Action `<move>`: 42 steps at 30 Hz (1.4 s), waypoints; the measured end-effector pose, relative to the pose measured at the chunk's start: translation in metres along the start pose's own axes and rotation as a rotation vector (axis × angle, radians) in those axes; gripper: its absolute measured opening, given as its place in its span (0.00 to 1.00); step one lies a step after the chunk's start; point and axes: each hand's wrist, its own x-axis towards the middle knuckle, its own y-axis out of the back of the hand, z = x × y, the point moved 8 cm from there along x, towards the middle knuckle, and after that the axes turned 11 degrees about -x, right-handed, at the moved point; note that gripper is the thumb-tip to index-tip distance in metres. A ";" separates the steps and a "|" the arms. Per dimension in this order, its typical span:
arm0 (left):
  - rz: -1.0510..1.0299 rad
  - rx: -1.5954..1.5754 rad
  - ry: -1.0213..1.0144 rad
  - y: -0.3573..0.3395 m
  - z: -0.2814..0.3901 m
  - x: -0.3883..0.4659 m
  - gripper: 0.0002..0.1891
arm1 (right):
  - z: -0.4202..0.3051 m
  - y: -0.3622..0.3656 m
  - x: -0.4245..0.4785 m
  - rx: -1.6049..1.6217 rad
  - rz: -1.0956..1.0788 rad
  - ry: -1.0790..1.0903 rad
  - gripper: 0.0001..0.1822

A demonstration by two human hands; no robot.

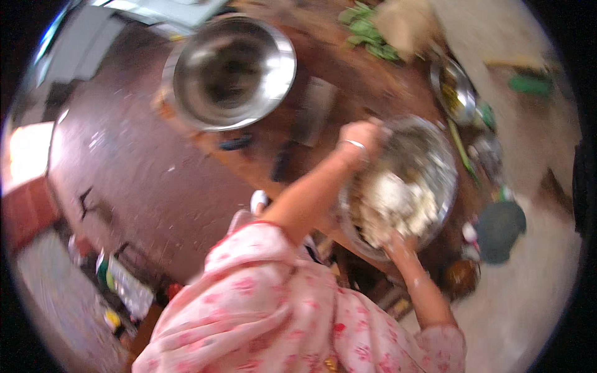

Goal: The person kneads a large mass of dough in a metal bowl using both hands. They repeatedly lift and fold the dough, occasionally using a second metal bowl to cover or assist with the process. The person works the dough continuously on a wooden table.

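Note:
A metal bowl stands on the brown wooden table to my right, with a heap of white, flour-like, partly clumped dough in it. My left hand, with a bangle at the wrist, is closed on the bowl's far-left rim. At the near side of the same bowl, my right hand reaches into the mixture. Its fingers are sunk in the dough and blurred, so their grip is hidden. White smears show on my right forearm.
A large steel basin is at the table's left edge. Green leaves lie at the back. A smaller metal bowl holds yellowish-green pieces. A green stalk and a round brown pot are on the right. Reddish floor lies left.

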 end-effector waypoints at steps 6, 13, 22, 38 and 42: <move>0.151 -0.119 -0.043 0.006 -0.002 -0.002 0.15 | -0.005 0.022 0.025 -0.144 0.016 0.146 0.04; 0.107 -0.090 -0.035 0.001 -0.004 -0.006 0.16 | -0.003 0.020 0.069 -0.169 -0.091 0.175 0.05; 0.157 -0.168 -0.058 0.001 0.001 -0.004 0.17 | 0.022 0.003 0.109 0.156 0.034 0.135 0.10; 0.226 -0.207 -0.162 -0.002 0.008 0.008 0.13 | 0.045 -0.037 0.146 1.137 0.304 -0.029 0.40; 0.132 -0.486 -0.076 0.003 -0.029 0.023 0.20 | 0.022 0.052 0.093 0.253 0.236 0.202 0.23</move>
